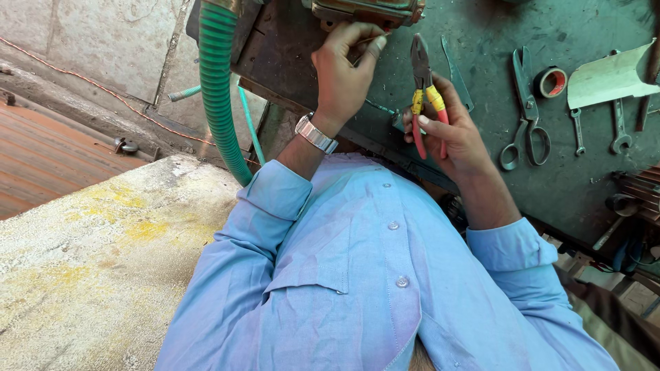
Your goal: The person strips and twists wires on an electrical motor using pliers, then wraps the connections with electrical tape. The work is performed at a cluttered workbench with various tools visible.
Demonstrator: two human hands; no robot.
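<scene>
My left hand [344, 69] reaches up to a rusty metal device [364, 10] at the top edge of the green workbench [481, 41], its fingertips pinched on a thin wire or small part there. A metal watch sits on that wrist. My right hand [450, 130] grips a pair of pliers [423, 82] with red and yellow handles, jaws pointing up and away over the bench. The pliers are a short way right of my left hand and touch nothing else. Both arms wear light blue shirt sleeves.
A green corrugated hose [220, 89] hangs down left of the bench. On the bench lie scissors [526, 110], a tape roll [552, 81], two small wrenches [576, 130], a bent metal sheet [608, 75] and a flat blade [455, 72]. A concrete slab [96, 254] is at lower left.
</scene>
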